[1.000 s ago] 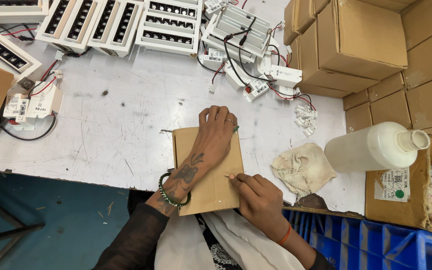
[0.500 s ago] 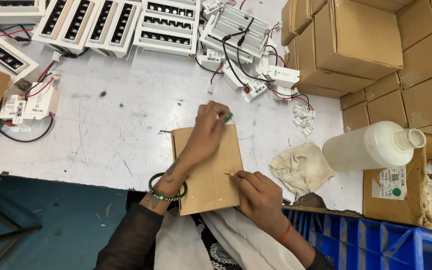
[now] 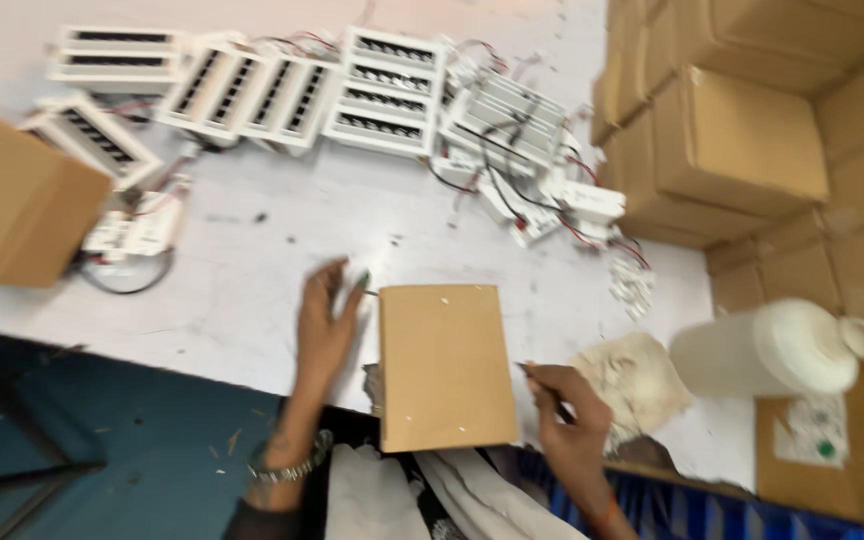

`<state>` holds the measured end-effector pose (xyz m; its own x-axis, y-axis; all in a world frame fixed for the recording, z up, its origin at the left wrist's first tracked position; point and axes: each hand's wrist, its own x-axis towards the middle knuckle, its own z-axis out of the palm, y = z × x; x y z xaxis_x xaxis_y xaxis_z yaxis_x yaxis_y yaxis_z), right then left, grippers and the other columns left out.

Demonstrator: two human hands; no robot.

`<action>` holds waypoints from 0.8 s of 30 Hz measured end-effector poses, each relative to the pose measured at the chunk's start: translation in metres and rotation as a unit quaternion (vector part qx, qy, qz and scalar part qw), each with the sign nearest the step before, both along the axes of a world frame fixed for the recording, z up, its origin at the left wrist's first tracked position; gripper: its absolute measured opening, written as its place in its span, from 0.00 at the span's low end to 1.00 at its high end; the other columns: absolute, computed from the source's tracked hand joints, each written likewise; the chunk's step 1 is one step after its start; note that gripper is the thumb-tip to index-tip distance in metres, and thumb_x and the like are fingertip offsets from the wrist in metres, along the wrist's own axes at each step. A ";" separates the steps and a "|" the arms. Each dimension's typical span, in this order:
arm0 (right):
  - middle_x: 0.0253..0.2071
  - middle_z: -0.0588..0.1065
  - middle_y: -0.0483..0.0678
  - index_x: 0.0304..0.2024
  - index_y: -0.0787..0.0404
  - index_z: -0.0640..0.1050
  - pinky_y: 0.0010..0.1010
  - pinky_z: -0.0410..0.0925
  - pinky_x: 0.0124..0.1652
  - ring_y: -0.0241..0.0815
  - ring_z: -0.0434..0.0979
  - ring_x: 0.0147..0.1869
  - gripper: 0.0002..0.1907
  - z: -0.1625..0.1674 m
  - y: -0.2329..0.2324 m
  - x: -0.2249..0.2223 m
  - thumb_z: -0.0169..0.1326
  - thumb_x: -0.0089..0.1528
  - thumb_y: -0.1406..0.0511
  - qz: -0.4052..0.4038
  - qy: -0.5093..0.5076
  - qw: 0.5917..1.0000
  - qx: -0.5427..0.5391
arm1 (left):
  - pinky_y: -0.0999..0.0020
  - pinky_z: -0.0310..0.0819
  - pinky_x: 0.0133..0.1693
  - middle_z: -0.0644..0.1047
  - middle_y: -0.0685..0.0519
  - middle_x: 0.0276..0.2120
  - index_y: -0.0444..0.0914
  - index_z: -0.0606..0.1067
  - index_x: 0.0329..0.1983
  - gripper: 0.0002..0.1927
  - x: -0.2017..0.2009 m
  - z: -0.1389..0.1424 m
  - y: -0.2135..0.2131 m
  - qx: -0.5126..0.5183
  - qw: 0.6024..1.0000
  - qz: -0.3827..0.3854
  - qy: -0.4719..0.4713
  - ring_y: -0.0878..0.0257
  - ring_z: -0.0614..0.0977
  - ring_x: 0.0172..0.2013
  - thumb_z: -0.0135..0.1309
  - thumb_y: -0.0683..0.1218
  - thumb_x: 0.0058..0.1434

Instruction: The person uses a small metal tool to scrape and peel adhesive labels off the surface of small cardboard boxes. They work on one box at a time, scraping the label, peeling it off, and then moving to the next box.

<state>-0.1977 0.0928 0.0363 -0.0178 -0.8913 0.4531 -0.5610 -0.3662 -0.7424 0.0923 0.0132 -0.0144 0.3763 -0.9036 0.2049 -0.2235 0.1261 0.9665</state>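
A flat brown cardboard box (image 3: 442, 365) lies at the near edge of the white table (image 3: 252, 260). My left hand (image 3: 327, 325) rests on the table just left of the box, fingers loosely apart and holding nothing. A beaded bracelet sits on its wrist. My right hand (image 3: 567, 415) is at the box's right edge, closed around a thin dark stick-like tool (image 3: 542, 385) that points at that edge. The whole view is blurred.
Several white multi-cell light fixtures (image 3: 387, 90) with red and black wires lie along the back. Stacked cardboard boxes (image 3: 742, 140) fill the right. A white plastic bottle (image 3: 767, 350), a crumpled rag (image 3: 632, 380), a brown box (image 3: 12, 205) at left and a blue crate (image 3: 722, 505) are nearby.
My left hand has come off the top of the cardboard box and moved to its left side. My right hand stays at the right edge with the tool. The view has shifted.
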 end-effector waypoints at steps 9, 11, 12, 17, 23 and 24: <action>0.25 0.79 0.45 0.47 0.65 0.83 0.21 0.69 0.33 0.30 0.75 0.30 0.10 -0.054 -0.006 -0.005 0.56 0.63 0.72 -0.025 -0.085 0.982 0.166 | 0.54 0.59 0.66 0.53 0.40 0.74 0.32 0.53 0.73 0.46 -0.074 0.001 0.129 0.118 0.977 -0.015 0.174 0.48 0.59 0.72 0.62 0.47 0.56; 0.25 0.79 0.46 0.47 0.65 0.83 0.22 0.67 0.31 0.31 0.73 0.29 0.11 -0.062 -0.009 -0.002 0.57 0.63 0.72 -0.002 -0.137 0.972 0.190 | 0.53 0.56 0.68 0.47 0.41 0.76 0.33 0.57 0.73 0.44 -0.065 0.008 0.139 0.134 0.975 -0.032 0.172 0.47 0.52 0.75 0.65 0.47 0.58; 0.26 0.79 0.47 0.48 0.65 0.83 0.23 0.66 0.30 0.31 0.73 0.29 0.11 -0.064 -0.011 0.000 0.57 0.63 0.71 0.005 -0.163 0.965 0.203 | 0.54 0.54 0.69 0.49 0.42 0.76 0.36 0.54 0.75 0.45 -0.058 0.012 0.143 0.139 0.971 -0.047 0.188 0.49 0.53 0.75 0.63 0.47 0.58; 0.25 0.80 0.47 0.47 0.62 0.84 0.25 0.67 0.30 0.30 0.77 0.28 0.11 -0.043 -0.034 0.013 0.59 0.62 0.70 0.043 -0.025 0.991 0.123 | 0.58 0.57 0.68 0.59 0.45 0.72 0.48 0.54 0.76 0.46 -0.026 0.035 0.140 0.195 0.901 -0.023 0.387 0.51 0.65 0.70 0.60 0.47 0.55; 0.35 0.81 0.47 0.44 0.57 0.82 0.29 0.72 0.29 0.38 0.82 0.29 0.10 0.007 -0.105 0.019 0.59 0.60 0.71 0.090 0.138 0.985 -0.057 | 0.58 0.67 0.60 0.63 0.47 0.69 0.44 0.52 0.76 0.46 -0.003 0.075 0.097 0.021 0.916 0.098 0.389 0.52 0.69 0.65 0.57 0.50 0.55; 0.36 0.81 0.47 0.44 0.56 0.82 0.30 0.73 0.30 0.41 0.82 0.31 0.12 0.011 -0.115 0.023 0.58 0.59 0.72 0.135 0.160 0.977 -0.049 | 0.58 0.67 0.60 0.62 0.47 0.69 0.44 0.50 0.76 0.46 -0.004 0.084 0.080 0.031 0.917 0.091 0.388 0.52 0.70 0.65 0.57 0.51 0.56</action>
